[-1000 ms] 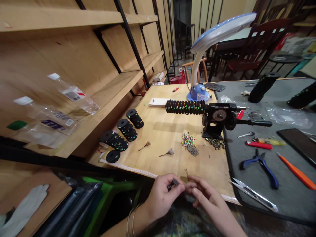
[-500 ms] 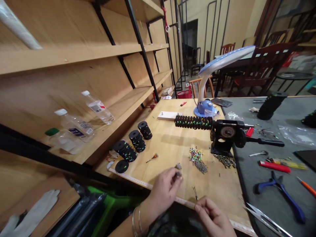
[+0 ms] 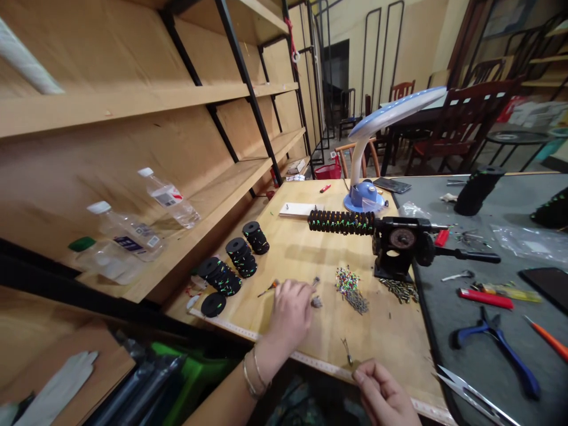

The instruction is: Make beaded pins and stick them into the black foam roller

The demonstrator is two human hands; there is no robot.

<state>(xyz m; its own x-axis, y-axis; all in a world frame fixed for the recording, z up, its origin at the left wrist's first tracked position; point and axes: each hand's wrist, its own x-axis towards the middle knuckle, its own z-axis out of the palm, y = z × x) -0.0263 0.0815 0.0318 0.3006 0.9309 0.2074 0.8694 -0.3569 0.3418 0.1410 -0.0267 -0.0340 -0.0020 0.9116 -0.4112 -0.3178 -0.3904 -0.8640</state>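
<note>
A person's left hand [image 3: 290, 313], a pair of thin bangles on the wrist, bends downward over a wooden table [image 3: 390, 337], fingers curled toward the surface; whether it grips anything cannot be told. Just beyond its fingertips lies a small grey feathery tuft [image 3: 316, 302], and a thin pin [image 3: 316, 283] sits just above it. To the left of the hand rests a small orange-tipped brush [image 3: 268, 288].

The right hand [image 3: 384, 396] sits at the near edge of the table, well apart from the left, its fingers loosely curled with nothing visible between them. A tiny wire hook [image 3: 347, 351] lies just ahead of it, and a tape measure [image 3: 310, 362] runs along the table edge beside it.

Farther left of the hands stand black spools [image 3: 241, 257] wound with beaded cord, a single black disc [image 3: 213, 305] nearest. Ahead of the hands, a heap of colored beads [image 3: 348, 290] lies before a black hand-cranked clamp [image 3: 397, 242] holding a beaded black rod [image 3: 341, 222]. To the right, pliers [image 3: 497, 355] and snips [image 3: 474, 396] rest on a gray mat [image 3: 483, 414].
</note>
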